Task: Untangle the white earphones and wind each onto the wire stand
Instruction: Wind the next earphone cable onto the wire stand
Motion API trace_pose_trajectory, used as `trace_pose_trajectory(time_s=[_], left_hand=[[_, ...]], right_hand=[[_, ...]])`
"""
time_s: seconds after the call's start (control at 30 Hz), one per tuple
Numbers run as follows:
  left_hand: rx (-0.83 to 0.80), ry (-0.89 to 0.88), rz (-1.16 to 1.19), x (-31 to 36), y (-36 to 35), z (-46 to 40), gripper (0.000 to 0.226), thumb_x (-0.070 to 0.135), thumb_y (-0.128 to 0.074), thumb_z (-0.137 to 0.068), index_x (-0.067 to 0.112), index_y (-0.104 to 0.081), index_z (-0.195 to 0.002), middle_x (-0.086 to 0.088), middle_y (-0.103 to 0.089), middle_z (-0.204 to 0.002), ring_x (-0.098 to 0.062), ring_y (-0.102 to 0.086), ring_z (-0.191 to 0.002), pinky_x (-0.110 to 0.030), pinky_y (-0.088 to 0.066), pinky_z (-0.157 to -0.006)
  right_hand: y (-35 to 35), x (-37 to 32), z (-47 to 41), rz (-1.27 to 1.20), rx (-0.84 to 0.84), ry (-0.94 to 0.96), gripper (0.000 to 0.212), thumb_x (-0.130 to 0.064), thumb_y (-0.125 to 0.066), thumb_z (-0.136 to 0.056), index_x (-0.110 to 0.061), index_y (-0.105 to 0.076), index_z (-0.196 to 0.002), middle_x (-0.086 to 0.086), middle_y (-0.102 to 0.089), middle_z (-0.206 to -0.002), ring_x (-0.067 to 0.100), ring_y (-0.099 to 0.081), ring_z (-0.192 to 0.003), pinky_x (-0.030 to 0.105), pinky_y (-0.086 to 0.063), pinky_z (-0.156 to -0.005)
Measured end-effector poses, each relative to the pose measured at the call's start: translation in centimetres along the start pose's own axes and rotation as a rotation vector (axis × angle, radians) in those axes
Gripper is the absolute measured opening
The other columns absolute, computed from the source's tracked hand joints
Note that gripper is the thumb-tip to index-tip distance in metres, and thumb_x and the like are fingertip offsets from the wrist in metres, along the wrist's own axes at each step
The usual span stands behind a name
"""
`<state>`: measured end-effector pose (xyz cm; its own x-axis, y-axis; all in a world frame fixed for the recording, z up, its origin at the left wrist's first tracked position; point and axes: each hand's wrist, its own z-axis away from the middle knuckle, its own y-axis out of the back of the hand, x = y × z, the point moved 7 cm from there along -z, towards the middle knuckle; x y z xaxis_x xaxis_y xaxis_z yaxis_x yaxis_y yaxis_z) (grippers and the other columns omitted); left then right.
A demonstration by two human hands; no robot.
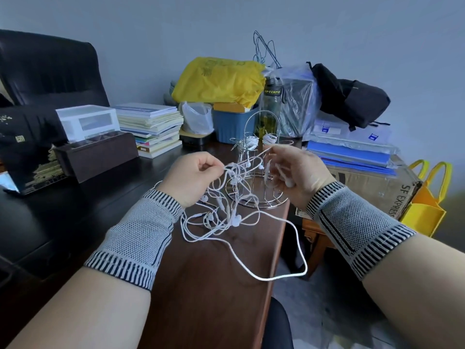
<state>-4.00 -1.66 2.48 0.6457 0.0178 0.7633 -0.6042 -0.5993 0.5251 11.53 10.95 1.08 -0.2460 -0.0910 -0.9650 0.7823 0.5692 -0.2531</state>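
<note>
A tangle of white earphones hangs between my hands and spills onto the dark wooden desk. My left hand pinches a cord of the knot at its fingertips. My right hand grips other cords in curled fingers, with an earbud near its palm. One long loop droops past the desk's right edge. Behind the hands stands the wire stand, a chrome ring base with an arched top. Two wound white earphone coils hang on its upper arms.
A brown box, a white drawer unit and stacked books sit at the left. A blue bin, yellow bag and bottle crowd the back. A cardboard box with folders stands right, beside the desk edge.
</note>
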Motion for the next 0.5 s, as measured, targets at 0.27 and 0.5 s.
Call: trace_pose_trajectory(time_s=[0.27, 0.5], left_hand=[[0.119, 0.114, 0.101, -1.9, 1.3, -0.2, 0.014, 0.017, -0.064, -0.090, 0.024, -0.068, -0.079, 0.008, -0.067, -0.082, -0.007, -0.059, -0.079, -0.018, -0.042, -0.072], [0.122, 0.189, 0.130, -2.6, 1.4, -0.5, 0.011, 0.015, -0.058, -0.092, 0.019, -0.066, -0.086, 0.006, -0.074, -0.082, -0.025, -0.062, -0.085, -0.041, -0.051, -0.078]], right_hand=[[2.4, 0.0, -0.1, 0.123, 0.242, 0.058, 0.018, -0.007, -0.057, -0.089, -0.005, -0.064, -0.073, 0.008, -0.061, -0.069, 0.017, -0.052, -0.056, 0.025, -0.038, -0.048], [2.9, -0.5, -0.5, 0.184, 0.234, 0.022, 0.030, -0.005, -0.065, -0.082, -0.015, -0.060, -0.054, -0.003, -0.028, -0.047, 0.012, -0.020, -0.041, 0.024, -0.017, -0.044]])
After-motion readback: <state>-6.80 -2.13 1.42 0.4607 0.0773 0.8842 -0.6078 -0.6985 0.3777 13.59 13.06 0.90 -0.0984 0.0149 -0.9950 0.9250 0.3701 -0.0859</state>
